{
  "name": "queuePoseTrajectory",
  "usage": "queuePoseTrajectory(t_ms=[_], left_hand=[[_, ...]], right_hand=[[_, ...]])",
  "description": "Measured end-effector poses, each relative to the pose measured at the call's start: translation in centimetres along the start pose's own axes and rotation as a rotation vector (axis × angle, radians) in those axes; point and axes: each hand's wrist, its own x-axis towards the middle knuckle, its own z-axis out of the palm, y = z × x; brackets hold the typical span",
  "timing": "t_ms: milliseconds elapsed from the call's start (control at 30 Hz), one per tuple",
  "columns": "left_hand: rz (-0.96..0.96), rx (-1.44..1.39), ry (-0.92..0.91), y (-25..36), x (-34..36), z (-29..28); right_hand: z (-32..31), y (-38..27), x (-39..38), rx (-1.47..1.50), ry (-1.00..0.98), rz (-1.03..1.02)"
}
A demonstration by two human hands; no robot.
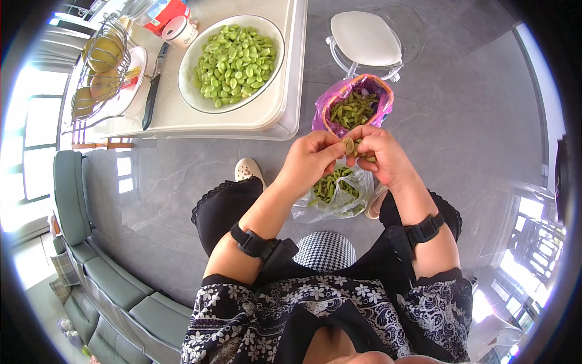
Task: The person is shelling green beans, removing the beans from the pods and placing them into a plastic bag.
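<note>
Both my hands meet in front of me, just above two bags. My left hand is closed, its thumb and fingertips pinching a yellowish-green bean pod. From the other side my right hand grips the same pod, with more green pods tucked in its curled fingers. Below them, a clear plastic bag on the floor holds green pods. Just beyond, a container lined with a purple bag holds darker, emptied-looking pods. A white bowl of shelled green beans stands on the table at the left.
The cream table also bears a black-handled knife, a wire basket of fruit, a white cup and a red-labelled jar. A clear chair with a white cushion stands ahead. A grey-green sofa lies at the left.
</note>
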Motion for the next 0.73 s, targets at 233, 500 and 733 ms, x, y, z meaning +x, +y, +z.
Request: queuePoseTrajectory(t_ms=[233, 500, 733], left_hand=[[-0.01, 0.083, -0.025, -0.4, 0.4, -0.4], [-0.066, -0.226, -0.044, -0.6, 0.9, -0.1], [0.018, 0.112, -0.119, -0.8, 0.3, -0.2]], right_hand=[[-0.1, -0.1, 0.1, -0.023, 0.024, 0.016], [-1.6, -0.5, 1.5, -0.173, 0.433, -0.119], [1.5, 0.3, -0.1, -0.63, 0.043, -0.091]])
